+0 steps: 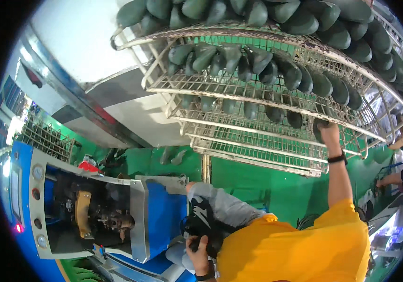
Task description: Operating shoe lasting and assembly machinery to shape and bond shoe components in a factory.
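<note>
My left hand [198,254] is closed around a black shoe [202,217] with a light mark on its side, held low in front of my body beside the blue machine. The shoe's lower end is partly hidden by my fingers. Far to the right, my right arm stretches up to the wire rack [257,120]. There my right hand [329,134] grips a dark green shoe last [319,128] at the end of a lower shelf; its fingers are partly hidden. More shoe lasts [289,70] stand in rows along the shelves above.
A blue and grey machine [164,221] with gauges and an open bay holding a curved yellowish pad [83,214] stands at left. Behind it is another wire rack [46,138]. The floor [253,181] is green. Another person's arm [391,179] shows at far right.
</note>
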Demonstrator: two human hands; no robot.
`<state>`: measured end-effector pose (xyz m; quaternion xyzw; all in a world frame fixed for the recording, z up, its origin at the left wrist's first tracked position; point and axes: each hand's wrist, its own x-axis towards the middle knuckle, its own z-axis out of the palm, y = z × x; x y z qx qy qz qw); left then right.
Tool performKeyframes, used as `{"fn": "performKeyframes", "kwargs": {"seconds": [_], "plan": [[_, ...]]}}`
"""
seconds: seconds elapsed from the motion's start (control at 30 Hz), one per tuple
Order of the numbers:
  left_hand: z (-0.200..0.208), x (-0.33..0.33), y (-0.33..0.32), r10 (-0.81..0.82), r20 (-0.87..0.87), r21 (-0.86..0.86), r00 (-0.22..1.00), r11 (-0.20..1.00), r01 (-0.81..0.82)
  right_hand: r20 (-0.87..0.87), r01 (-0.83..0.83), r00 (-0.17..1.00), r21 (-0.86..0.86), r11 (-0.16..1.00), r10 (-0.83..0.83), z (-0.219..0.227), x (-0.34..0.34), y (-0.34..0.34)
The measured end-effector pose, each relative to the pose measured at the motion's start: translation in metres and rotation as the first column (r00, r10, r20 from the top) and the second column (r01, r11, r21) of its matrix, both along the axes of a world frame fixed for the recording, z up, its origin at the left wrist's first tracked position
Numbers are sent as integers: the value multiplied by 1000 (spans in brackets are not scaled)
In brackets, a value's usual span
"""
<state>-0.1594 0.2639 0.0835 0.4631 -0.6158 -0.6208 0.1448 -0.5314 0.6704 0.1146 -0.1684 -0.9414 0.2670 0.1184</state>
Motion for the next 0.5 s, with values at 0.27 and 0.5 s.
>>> {"fn": "performKeyframes", "kwargs": {"seconds": [0.27,0.5], "plan": [[15,32,-47,133,-234,102,963,988,-112,265,-419,873,837,351,410,-149,-138,175],[88,241,-50,600,-668,-60,440,546,-836,-117,-279,917,491,825,380,-118,-129,6]]}}
